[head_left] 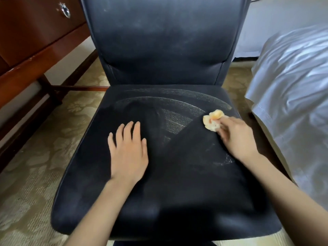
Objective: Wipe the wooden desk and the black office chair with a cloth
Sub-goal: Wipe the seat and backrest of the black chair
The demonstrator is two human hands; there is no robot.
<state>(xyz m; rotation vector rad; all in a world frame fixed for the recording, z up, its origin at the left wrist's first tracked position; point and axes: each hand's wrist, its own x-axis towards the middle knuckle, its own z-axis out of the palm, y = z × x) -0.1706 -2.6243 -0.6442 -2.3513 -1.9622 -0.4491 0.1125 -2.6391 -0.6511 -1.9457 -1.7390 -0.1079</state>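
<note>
On the seat's (pixel 177 189) right side, our right hand (pixel 237 137) pinches a crumpled yellow cloth (pixel 212 119) against the black office chair (pixel 165 71); our left hand (pixel 128 153) lies flat on the seat, fingers straight. Dark arcs suggest the seat is partly wiped; the dusty backrest (pixel 165 38) is left, the wooden counter's (pixel 35 39) top unseen.

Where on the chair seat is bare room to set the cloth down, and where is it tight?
Bare seat lies between the left hand and right hand, and along the back strip below the backrest. Tight: the right edge, where the right hand grips the cloth beside the bed.
</note>
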